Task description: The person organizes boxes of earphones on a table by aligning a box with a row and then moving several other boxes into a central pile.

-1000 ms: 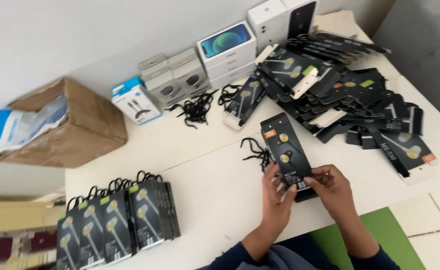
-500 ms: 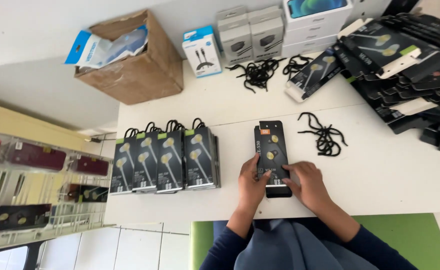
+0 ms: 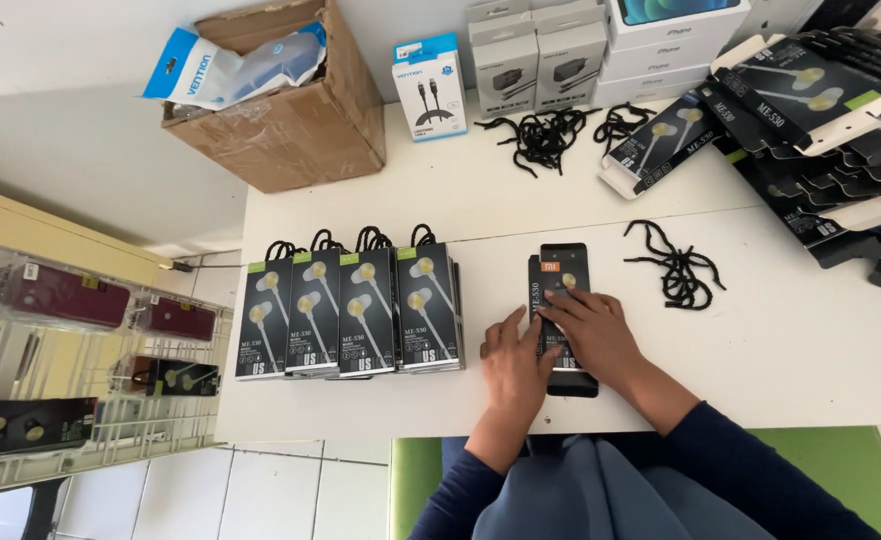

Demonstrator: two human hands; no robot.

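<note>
Just white table [image 3: 781, 340] (tiled floor [image 3: 291, 490])

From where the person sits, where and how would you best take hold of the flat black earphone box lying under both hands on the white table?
Probably by its two long side edges, near the far end. The flat black earphone box lies flat, lengthwise away from the person, on the white table. The left hand and right hand cover its near half, so only the far half is bare. Come from above, pinching across the narrow width.
</note>
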